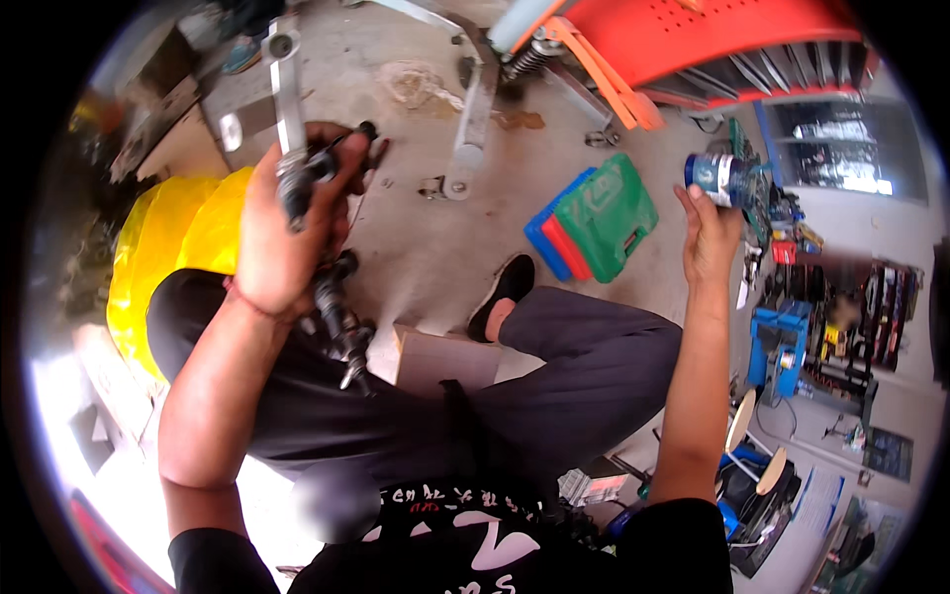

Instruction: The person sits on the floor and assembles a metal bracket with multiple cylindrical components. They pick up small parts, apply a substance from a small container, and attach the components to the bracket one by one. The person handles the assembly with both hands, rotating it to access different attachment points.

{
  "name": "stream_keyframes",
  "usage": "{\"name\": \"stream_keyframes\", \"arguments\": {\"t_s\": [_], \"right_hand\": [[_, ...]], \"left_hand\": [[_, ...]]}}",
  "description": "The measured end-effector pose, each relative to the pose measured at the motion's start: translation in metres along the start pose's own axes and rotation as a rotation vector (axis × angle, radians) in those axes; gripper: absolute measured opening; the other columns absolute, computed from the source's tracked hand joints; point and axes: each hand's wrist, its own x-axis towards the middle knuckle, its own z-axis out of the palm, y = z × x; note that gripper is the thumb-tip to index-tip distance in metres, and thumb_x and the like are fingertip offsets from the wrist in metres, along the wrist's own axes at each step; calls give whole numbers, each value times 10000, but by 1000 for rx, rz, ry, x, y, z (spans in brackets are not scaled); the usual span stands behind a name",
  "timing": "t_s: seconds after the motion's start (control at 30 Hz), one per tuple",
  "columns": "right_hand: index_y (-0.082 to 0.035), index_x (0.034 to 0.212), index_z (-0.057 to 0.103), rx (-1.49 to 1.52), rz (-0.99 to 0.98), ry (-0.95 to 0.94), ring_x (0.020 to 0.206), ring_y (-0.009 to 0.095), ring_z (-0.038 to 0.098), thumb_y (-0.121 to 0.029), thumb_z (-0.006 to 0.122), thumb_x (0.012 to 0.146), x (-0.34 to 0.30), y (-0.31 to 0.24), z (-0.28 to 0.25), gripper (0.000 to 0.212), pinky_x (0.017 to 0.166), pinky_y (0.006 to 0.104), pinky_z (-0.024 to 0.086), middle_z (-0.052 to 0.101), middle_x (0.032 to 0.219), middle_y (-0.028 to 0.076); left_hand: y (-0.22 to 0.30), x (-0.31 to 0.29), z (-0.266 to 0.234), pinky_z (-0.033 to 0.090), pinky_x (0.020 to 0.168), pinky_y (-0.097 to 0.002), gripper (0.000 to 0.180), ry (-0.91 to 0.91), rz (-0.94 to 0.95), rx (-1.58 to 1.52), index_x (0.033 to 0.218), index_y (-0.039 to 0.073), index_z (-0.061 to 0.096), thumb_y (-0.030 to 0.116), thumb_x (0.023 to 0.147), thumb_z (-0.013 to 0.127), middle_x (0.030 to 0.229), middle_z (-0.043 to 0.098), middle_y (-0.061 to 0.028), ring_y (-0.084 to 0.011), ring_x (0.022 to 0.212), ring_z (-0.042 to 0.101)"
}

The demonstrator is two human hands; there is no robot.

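On the left, my left hand (272,233) is raised with its fingers closed round a metal rod part (288,104). A round eye tops this part, and its lower end is dark and stepped. Below the wrist, over my thigh, hangs a dark jointed metal piece (341,322); whether it joins the rod part is hidden by the hand. Out to the right, my right hand (711,243) grips a small jar (722,180) with a dark blue end and a pale label, tilted on its side. Thumb and fingers press against its lower side.
Green, red and blue plastic cases (609,218) lie stacked on the concrete floor ahead. A cardboard box (447,361) sits between my legs. Yellow plastic sheeting (163,247) is at the left. A metal stand leg (475,129) and a red tool cart (712,45) stand farther off.
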Motion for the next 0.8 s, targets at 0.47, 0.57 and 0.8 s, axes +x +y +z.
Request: {"name": "stream_keyframes", "arguments": {"t_s": [0.47, 0.57, 0.8], "right_hand": [[25, 1286, 524, -827, 371, 177, 1158, 362, 590, -310, 856, 703, -42, 281, -104, 750, 964, 445, 481, 524, 1333, 242], [18, 1306, 524, -844, 523, 89, 1128, 367, 602, -316, 848, 690, -40, 280, -130, 771, 942, 433, 496, 558, 1265, 236], [-121, 1266, 621, -986, 63, -120, 777, 226, 644, -136, 712, 811, -44, 210, -163, 465, 704, 346, 527, 652, 911, 68]], "left_hand": [[-46, 27, 60, 312, 407, -185, 179, 7, -94, 267, 1009, 55, 588, 226, 982, 634, 704, 524, 27, -13, 469, 406], [-44, 22, 69, 311, 425, -172, 180, -9, -120, 243, 1013, 61, 581, 227, 979, 640, 704, 520, 29, -4, 489, 412], [-53, 31, 93, 312, 417, -179, 178, -52, -104, 303, 1057, 39, 572, 185, 982, 639, 700, 529, 21, -12, 478, 414]]}}
